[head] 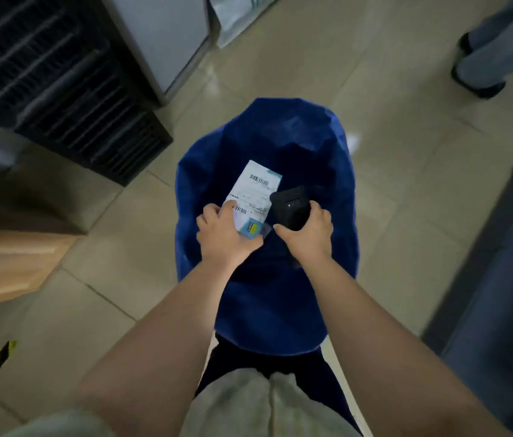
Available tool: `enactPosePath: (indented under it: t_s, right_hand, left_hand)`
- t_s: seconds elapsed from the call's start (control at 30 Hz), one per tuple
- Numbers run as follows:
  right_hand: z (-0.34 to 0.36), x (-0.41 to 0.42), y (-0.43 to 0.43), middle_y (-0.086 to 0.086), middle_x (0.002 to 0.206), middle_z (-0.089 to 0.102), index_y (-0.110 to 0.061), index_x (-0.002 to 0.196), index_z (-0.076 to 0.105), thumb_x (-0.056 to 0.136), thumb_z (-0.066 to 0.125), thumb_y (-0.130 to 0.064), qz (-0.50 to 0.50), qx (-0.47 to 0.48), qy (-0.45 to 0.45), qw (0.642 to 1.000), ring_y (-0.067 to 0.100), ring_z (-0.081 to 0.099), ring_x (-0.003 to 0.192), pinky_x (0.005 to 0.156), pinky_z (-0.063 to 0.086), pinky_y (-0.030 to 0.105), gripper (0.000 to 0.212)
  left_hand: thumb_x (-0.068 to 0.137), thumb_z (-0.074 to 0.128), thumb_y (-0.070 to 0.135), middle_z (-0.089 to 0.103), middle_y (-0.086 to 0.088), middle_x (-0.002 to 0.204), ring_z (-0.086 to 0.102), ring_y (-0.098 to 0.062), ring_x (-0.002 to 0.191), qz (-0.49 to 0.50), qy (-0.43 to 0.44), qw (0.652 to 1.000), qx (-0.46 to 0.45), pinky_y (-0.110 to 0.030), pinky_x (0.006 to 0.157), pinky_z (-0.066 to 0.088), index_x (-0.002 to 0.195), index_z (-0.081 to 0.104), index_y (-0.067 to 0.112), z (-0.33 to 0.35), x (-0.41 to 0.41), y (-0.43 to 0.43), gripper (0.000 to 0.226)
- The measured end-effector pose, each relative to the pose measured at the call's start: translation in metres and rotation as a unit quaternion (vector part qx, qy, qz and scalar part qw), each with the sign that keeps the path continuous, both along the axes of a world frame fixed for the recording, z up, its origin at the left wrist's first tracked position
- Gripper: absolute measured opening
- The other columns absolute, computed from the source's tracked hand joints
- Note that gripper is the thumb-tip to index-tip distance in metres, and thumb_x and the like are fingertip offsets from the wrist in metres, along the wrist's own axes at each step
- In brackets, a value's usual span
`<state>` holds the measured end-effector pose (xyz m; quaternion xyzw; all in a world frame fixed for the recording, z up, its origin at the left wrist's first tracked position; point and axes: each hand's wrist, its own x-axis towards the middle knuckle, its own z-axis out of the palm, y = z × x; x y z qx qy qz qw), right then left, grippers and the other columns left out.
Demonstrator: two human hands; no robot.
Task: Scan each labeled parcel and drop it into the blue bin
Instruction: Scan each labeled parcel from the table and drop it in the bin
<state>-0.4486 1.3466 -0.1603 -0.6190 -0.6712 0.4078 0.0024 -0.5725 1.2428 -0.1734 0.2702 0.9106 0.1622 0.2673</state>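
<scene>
One parcel [256, 189], long axis away-right, left fingers [229, 205] pinching it, right fingers [318, 207] gripping scanner [289, 208]

The blue bin [280, 130] is showing creased matt fabric, the parcel [255, 188] smooth paper, the scanner [289, 205] matt black plastic; the floor [406, 171] is gleaming glossy.
</scene>
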Motion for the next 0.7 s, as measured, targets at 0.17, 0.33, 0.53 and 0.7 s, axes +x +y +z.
enactPosePath:
  t_s: [0.17, 0.33, 0.53, 0.7]
  right_hand:
    - [-0.161, -0.019, 0.011, 0.010, 0.138, 0.043, -0.014, 0.143, 0.042, 0.073, 0.085, -0.036, -0.064, -0.040, -0.012, 0.997, 0.029, 0.040, 0.129, 0.096, 0.046, 0.043, 0.085]
    - [-0.314, -0.013, 0.029, 0.008, 0.147, 0.034, -0.013, 0.150, 0.032, 0.077, 0.081, -0.038, -0.102, -0.019, -0.040, 0.994, 0.029, 0.032, 0.135, 0.101, 0.043, 0.042, 0.091]
    - [-0.429, 0.015, 0.050, 0.010, 0.146, 0.036, -0.012, 0.150, 0.034, 0.076, 0.082, -0.035, -0.112, -0.005, -0.065, 0.992, 0.030, 0.033, 0.135, 0.101, 0.043, 0.041, 0.091]
    - [-0.485, 0.046, 0.066, 0.011, 0.148, 0.036, -0.011, 0.151, 0.033, 0.074, 0.084, -0.034, -0.122, 0.017, -0.071, 0.990, 0.032, 0.033, 0.138, 0.107, 0.044, 0.048, 0.095]
  left_hand:
    - [0.061, 0.083, 0.051, 0.032, -0.008, 0.134, 0.035, -0.030, 0.120, 0.057, -0.062, 0.996, -0.035, -0.050, 0.097, 0.046, 0.142, 0.038, 0.024, -0.151, 0.003, 0.021, 0.096]
    - [0.059, 0.086, 0.044, 0.027, -0.010, 0.142, 0.032, -0.033, 0.126, 0.054, -0.103, 0.991, -0.061, -0.049, 0.100, 0.044, 0.148, 0.029, 0.026, -0.298, 0.018, 0.030, 0.107]
    - [0.059, 0.088, 0.037, 0.029, -0.014, 0.142, 0.030, -0.032, 0.128, -0.027, -0.142, 0.989, -0.014, -0.045, 0.106, 0.037, 0.148, 0.034, 0.017, -0.403, 0.049, 0.032, 0.106]
    - [0.057, 0.090, 0.030, 0.034, -0.020, 0.137, 0.031, -0.034, 0.126, -0.096, -0.177, 0.980, 0.006, -0.046, 0.106, 0.038, 0.143, 0.042, 0.011, -0.463, 0.073, 0.031, 0.101]
